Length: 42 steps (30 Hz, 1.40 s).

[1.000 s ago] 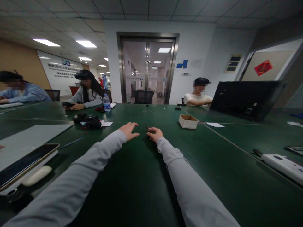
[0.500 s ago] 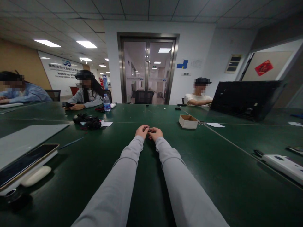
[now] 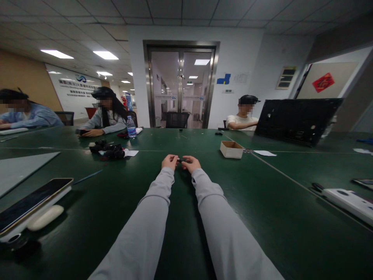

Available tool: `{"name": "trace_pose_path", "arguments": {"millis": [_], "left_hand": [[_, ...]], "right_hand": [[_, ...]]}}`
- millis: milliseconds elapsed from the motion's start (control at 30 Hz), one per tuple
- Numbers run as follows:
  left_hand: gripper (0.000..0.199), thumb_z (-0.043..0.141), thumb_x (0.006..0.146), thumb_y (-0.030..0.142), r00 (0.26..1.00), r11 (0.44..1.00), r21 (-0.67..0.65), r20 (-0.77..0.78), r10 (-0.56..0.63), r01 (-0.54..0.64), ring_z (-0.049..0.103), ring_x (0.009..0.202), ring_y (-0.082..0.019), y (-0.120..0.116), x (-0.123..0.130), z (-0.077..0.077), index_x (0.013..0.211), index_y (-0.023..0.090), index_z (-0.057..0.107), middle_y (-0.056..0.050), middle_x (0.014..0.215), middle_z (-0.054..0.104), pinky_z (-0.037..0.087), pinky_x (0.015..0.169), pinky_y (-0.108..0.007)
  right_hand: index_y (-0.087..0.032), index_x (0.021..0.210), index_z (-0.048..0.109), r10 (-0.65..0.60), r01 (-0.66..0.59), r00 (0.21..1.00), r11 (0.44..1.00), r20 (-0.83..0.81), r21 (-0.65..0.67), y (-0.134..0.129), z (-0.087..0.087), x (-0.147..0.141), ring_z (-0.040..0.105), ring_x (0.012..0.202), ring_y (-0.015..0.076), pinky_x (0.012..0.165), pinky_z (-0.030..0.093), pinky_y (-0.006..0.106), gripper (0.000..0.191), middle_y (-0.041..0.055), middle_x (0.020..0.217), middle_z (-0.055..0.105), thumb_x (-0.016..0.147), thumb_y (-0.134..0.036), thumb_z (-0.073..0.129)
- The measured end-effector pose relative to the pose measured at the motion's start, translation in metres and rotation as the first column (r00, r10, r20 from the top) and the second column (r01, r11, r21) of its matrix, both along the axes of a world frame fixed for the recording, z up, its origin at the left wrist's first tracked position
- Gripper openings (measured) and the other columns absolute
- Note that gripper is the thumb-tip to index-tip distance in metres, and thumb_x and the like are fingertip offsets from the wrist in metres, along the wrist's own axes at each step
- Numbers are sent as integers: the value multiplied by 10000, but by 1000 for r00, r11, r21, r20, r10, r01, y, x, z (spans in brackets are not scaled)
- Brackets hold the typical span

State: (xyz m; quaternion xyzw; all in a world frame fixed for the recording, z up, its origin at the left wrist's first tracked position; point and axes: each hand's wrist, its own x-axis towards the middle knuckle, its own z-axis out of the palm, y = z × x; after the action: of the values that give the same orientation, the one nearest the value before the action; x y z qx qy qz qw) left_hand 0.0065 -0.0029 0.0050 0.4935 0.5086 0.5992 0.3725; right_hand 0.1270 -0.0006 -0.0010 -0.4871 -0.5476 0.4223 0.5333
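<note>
Both arms reach forward over the dark green table (image 3: 239,241). Between the fingertips of my two hands is a small dark object (image 3: 182,160), too small to name. My left hand (image 3: 169,161) pinches its left end. My right hand (image 3: 191,163) closes on its right end with thumb and fingers. A narrow gap between the hands leaves the middle of the object showing; the fingers cover the rest.
An open cardboard box (image 3: 231,151) stands to the right, and black gear (image 3: 112,149) lies to the left near a water bottle (image 3: 131,127). A phone (image 3: 32,206) is at near left, a white power strip (image 3: 349,200) at right. Other people sit across the table.
My left hand has shifted slightly left, widening the gap between my hands so more of the small dark object shows. The large black screen at right has tilted or moved slightly left.
</note>
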Motion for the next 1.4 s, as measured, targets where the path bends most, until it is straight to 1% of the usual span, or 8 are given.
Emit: {"name": "trace_pose_path", "arguments": {"millis": [200,367,467,600,767,1033,1200,1400], "left_hand": [[128,561,712,226,1000,1000,22,9,-9,9,608,611,-121,1,-2,0,790,124,571,-63,732,641,452,494,-184],[211,599,686,233,999,996,74,-7,-53,54,602,604,-109,3,-4,-4,882,154,590,-31,677,631,446,493,-168],[211,644,641,224,997,995,67,-22,-77,79,601,605,-115,2,-5,-3,833,143,611,-33,656,624,450,500,-174],[189,661,615,198,995,995,40,43,-92,90,598,590,-121,3,-6,-2,781,122,616,-39,644,623,459,512,-198],[187,685,592,228,991,997,-10,105,-81,82,593,566,-124,8,-6,-5,727,114,623,-39,605,624,463,533,-219],[210,697,578,255,991,998,2,117,-70,70,595,563,-131,7,-5,-6,712,113,617,-42,594,619,465,534,-227],[209,698,580,237,985,994,13,133,-111,111,599,583,-126,7,-6,-6,729,118,612,-36,615,622,463,537,-214],[225,701,572,186,979,989,20,138,-149,147,603,634,-128,10,-7,-10,772,123,617,-45,670,641,490,625,-249]], "right_hand": [[-122,865,577,24,-22,998,999,-59,24,2,-2,2,548,427,62,401,476,162,284,-16,719,553,609,-33,663],[-119,837,562,42,-42,990,999,-134,4,-1,0,2,571,451,85,427,495,176,288,-31,646,549,592,-38,689],[-113,839,564,48,-55,980,998,-193,-33,-5,5,2,572,447,91,426,494,175,233,-20,599,559,639,-47,664],[-113,831,569,35,-50,960,997,-277,-50,-9,9,1,561,431,77,427,494,171,151,-1,627,585,701,-49,611],[-121,830,586,38,-62,948,996,-316,-67,-10,9,2,572,453,76,461,515,183,198,8,694,597,663,-30,641],[-148,835,609,77,-94,939,995,-334,-37,-9,7,6,565,474,65,496,525,176,244,-10,679,571,646,3,639],[-139,832,604,104,-129,934,990,-343,-49,-10,9,7,573,493,81,487,517,180,213,2,654,591,647,-64,678],[-116,778,567,25,-61,926,995,-376,-83,-5,6,5,532,406,95,373,450,167,153,-5,484,543,691,-181,674]]}}
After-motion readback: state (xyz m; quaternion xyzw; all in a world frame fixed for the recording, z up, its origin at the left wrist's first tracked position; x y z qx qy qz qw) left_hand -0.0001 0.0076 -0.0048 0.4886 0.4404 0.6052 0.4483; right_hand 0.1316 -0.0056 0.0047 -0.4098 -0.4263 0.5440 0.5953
